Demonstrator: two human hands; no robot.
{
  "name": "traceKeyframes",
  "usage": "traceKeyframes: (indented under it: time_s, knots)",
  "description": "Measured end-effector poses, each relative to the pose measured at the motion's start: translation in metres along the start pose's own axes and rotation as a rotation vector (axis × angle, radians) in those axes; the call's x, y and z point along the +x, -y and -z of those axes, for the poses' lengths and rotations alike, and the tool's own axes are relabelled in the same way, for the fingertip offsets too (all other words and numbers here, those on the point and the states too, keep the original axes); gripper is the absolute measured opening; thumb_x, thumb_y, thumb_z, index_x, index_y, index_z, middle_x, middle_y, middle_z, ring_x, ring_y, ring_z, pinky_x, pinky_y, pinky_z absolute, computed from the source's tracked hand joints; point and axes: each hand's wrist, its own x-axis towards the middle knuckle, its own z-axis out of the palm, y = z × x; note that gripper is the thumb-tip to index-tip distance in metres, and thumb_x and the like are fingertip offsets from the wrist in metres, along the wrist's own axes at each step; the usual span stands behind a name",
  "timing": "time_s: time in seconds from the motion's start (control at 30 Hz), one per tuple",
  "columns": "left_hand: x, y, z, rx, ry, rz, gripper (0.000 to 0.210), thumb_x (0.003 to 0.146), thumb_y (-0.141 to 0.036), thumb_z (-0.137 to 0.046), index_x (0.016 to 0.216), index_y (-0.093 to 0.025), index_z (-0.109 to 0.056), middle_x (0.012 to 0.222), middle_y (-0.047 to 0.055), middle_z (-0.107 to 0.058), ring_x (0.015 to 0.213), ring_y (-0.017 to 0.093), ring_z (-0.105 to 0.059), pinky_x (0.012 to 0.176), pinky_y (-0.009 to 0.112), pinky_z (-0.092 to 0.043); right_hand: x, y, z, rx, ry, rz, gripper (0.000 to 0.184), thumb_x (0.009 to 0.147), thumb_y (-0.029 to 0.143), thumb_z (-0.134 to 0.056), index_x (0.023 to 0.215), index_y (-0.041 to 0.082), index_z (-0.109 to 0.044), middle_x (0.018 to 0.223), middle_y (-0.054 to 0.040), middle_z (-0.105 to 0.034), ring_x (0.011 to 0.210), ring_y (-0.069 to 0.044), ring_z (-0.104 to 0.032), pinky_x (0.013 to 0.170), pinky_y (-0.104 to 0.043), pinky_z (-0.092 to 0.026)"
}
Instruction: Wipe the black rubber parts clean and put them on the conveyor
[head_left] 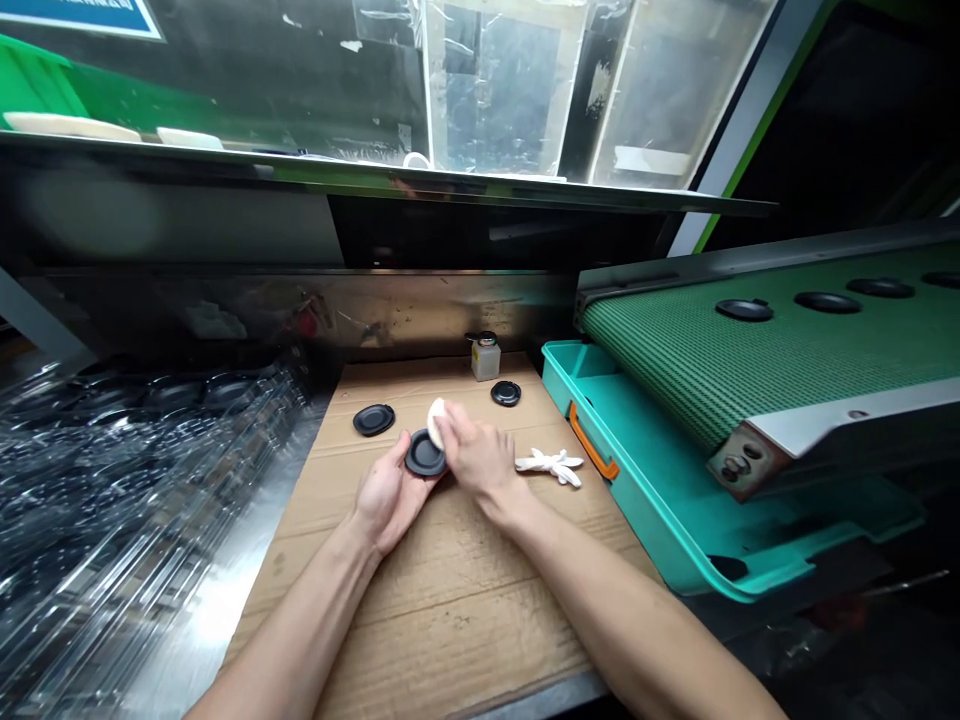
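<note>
Over the cardboard sheet (450, 620), my left hand (386, 497) grips a round black lid-like part (424, 455) by its edge. My right hand (480, 455) pinches a white pad (436, 420) against the right rim of that part; the fingers hide some of the pad. A similar black part (373, 419) lies to the left beyond my hands, and another dark round piece (506, 393) lies to the right. Beside my right wrist is a bundle of white finger-shaped pieces (551, 465). Near the back edge stands a small translucent bottle (486, 358) with a dark top.
On the right, a green conveyor belt (675, 350) carries several black parts (744, 309) above a teal bin (637, 500) with an orange handle (592, 445). Stacked clear plastic trays (97, 540) fill the left side. A metal ledge (450, 185) crosses the back.
</note>
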Motion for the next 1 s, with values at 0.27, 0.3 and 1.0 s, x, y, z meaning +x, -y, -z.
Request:
traceKeyframes:
  time_s: [0.27,0.3,1.0]
  knots:
    - [-0.014,-0.015,-0.002,0.019,0.128,-0.05,0.038,0.096,-0.033,-0.043,0.121,-0.009,-0.06,0.138,0.019,-0.053,0.118,0.032,-0.058,0.094,0.045,-0.052,0.003,-0.034,0.001,0.176,-0.072,-0.19,0.041,0.098,0.053,-0.03,0.123,0.033,-0.055,0.094,-0.0026,-0.072,0.084,-0.023,-0.066,0.069,-0.029,-0.042]
    - [-0.016,-0.016,-0.003,0.017,0.144,-0.046,0.038,0.096,-0.033,-0.043,0.121,-0.01,-0.06,0.138,0.019,-0.053,0.118,0.033,-0.058,0.093,0.047,-0.052,0.001,-0.034,-0.001,0.175,-0.049,-0.19,0.041,0.098,0.053,-0.03,0.123,0.033,-0.056,0.093,-0.0029,-0.072,0.084,-0.023,-0.066,0.069,-0.03,-0.042]
    - [-0.005,-0.001,0.003,0.169,-0.094,-0.179,0.025,0.092,-0.028,-0.051,0.106,-0.01,-0.063,0.116,0.018,-0.066,0.103,0.026,-0.065,0.084,0.041,-0.055,-0.004,-0.024,0.003,0.441,0.058,0.052,0.029,0.088,0.048,-0.052,0.1,0.03,-0.072,0.09,0.0001,-0.073,0.082,-0.018,-0.066,0.075,-0.027,-0.047]
